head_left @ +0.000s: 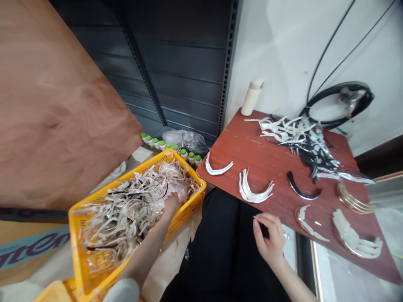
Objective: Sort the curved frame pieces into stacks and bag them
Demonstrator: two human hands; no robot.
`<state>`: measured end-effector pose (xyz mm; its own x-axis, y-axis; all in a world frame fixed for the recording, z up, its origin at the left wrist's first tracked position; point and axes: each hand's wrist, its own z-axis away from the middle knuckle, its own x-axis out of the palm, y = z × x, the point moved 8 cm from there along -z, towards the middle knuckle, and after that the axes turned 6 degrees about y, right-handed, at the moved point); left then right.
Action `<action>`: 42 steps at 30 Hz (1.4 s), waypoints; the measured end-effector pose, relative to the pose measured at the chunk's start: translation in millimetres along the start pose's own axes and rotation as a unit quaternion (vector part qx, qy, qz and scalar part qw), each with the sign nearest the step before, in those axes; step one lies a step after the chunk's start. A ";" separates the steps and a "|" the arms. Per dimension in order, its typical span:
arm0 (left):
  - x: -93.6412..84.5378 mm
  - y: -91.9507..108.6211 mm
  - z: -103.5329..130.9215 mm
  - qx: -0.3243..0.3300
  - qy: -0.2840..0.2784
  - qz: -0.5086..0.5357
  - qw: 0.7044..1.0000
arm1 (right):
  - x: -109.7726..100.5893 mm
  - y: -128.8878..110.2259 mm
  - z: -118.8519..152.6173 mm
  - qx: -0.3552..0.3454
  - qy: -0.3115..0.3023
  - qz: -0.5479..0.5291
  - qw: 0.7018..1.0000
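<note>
My left hand (171, 204) reaches into the yellow plastic basket (186, 216), down among thin curved bands (126, 212) with white wrapping. It touches a crumpled clear plastic bag (176, 188); the fingertips are hidden there. Above my lap, beside the table's near edge, my right hand (270, 238) is loosely bent with thumb and fingers apart, holding nothing. Closest to it on the brown table (220, 144) lie a nested bundle of white-wrapped curved bands (254, 193), a black curved band (301, 188) and a half-wrapped gold one (310, 224).
More bundles sit on the table, one of bare gold bands (354, 199). Behind them are a heap of white and black strips (302, 140) and a cream bottle (252, 98). Several green-capped bottles (162, 145) stand behind the basket. A brown panel (63, 105) leans at left.
</note>
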<state>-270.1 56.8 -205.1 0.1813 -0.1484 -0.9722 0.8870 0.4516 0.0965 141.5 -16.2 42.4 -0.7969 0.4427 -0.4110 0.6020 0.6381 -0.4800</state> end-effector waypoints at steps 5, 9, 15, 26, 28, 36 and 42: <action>6.7 -3.4 -4.2 -0.001 -0.031 -0.026 0.999 | 4.3 3.5 -2.1 0.009 -0.016 -0.009 1.000; 2.9 -17.6 0.4 -0.008 -0.040 -0.033 0.999 | 4.7 5.0 -2.4 0.019 -0.015 -0.008 1.000; -1.5 -40.0 17.8 -0.007 -0.064 -0.040 0.997 | 4.3 6.9 -3.5 0.036 -0.012 -0.014 0.999; -16.5 -28.2 22.6 0.023 0.016 -0.074 0.997 | 5.3 7.3 -4.1 0.046 -0.016 -0.018 0.999; -17.1 -12.2 16.9 0.031 0.032 -0.069 0.997 | 5.7 7.1 -3.7 0.047 -0.015 -0.016 0.999; -7.4 13.3 -11.0 0.033 -0.003 -0.060 0.998 | 5.1 8.2 -2.6 0.050 -0.012 -0.009 0.999; -1.7 -4.1 -7.2 -0.018 -0.059 -0.043 0.997 | 5.3 10.4 -2.0 0.057 -0.014 -0.016 0.998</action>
<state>-277.2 61.5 -205.4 0.1560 -0.2894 -0.9444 0.8862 0.4633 0.0043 143.5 -5.9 36.8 -0.8157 0.4039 -0.4142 0.5785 0.5749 -0.5787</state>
